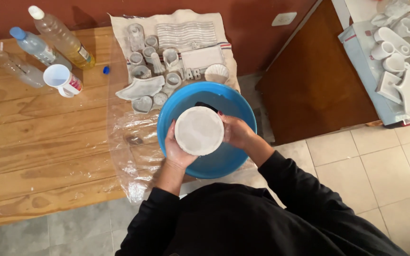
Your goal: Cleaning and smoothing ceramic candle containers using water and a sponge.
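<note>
Both hands grasp a round grey-white plaster disc [199, 131] from opposite sides — the left hand [176, 149] cupping its lower left edge with the forearm rising from below, the right hand [236, 132] curled over its right edge with the wrist bent and the black sleeve [290, 185] angling in from the right. The disc sits flat-face-up over a blue basin [243, 111] at the edge of a wooden table [34, 142] — plastic sheeting [129, 137] lies under the basin, a cloth [214, 23] with small plaster casts just behind it, and bottles with a cup stand well apart to the left.
</note>
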